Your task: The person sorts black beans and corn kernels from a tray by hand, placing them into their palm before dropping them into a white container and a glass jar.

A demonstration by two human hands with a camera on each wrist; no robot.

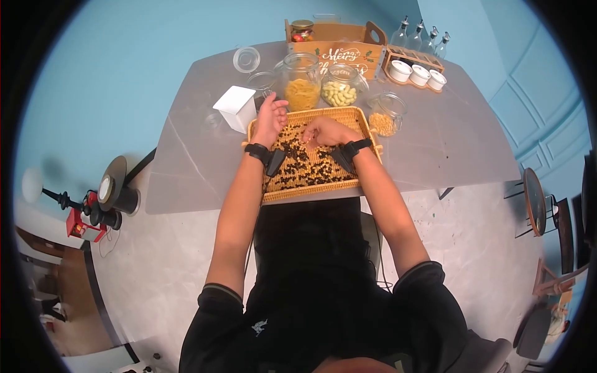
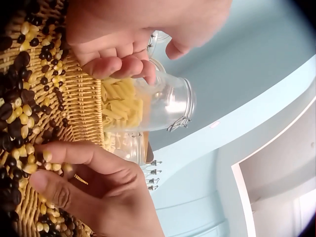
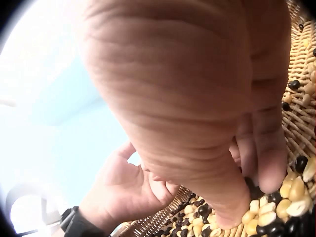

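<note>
A wicker basket tray (image 1: 365,118) holds mixed yellow corn kernels (image 3: 297,190) and black beans (image 3: 301,164). Down among them is my right hand (image 1: 328,132), its thumb and index fingertips bent toward the kernels. A gap shows between these fingertips in both wrist views, and one kernel (image 2: 47,155) lies against the index fingertip. My left hand (image 1: 271,121) hovers over the tray's left side. Its fingers curl loosely toward the palm, with the thumb held away; part of the palm is hidden. Each wrist wears a black strap (image 1: 256,151) with a camera.
Behind the tray stand glass jars of pasta (image 1: 303,93) and pale green pieces (image 1: 339,93). Another jar (image 1: 383,123) is at its right. A white box (image 1: 236,109) sits left. Farther back are a wooden crate (image 1: 367,53) and a rack (image 1: 395,59) with bottles and white cups.
</note>
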